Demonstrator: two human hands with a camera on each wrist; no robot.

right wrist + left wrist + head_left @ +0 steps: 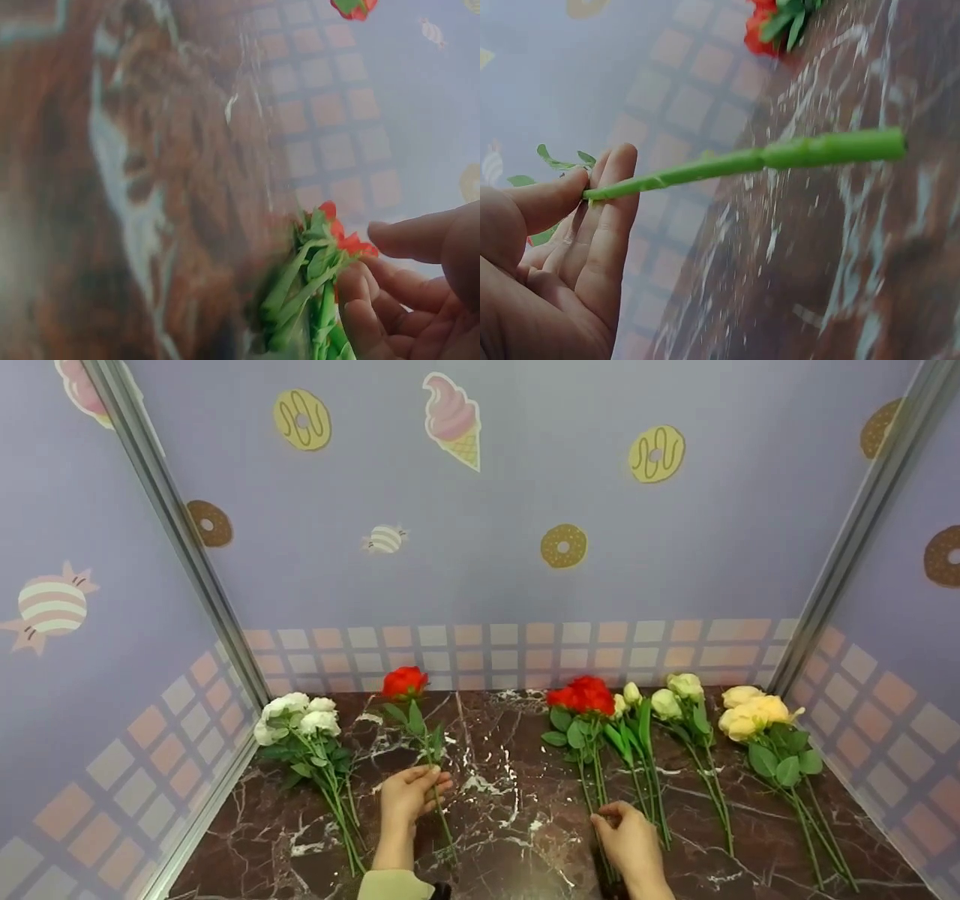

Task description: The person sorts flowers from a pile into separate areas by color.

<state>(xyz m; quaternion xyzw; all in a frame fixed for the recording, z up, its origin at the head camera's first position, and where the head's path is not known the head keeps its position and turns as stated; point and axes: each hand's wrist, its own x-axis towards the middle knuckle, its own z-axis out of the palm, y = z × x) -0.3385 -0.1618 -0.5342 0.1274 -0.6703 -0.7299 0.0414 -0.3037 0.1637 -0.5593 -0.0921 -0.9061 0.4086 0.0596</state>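
Note:
My left hand (409,799) pinches the green stem of a single red rose (405,684) between thumb and fingers. In the left wrist view the cut end of that stem (832,148) points to the right, away from the palm. My right hand (632,844) is beside the stems of a bunch of red roses (589,695) lying on the table. Seen from the right wrist, a gap separates the thumb (412,236) from the bent fingers, and the bunch's green stems (319,300) lie just past the fingertips.
White flowers (319,720) lie at the left on the dark marbled table (495,840). Right of the red bunch are pale buds with long leaves (645,727), greenish-white roses (684,688) and yellow roses (756,716). Patterned panels (510,585) enclose the back and sides.

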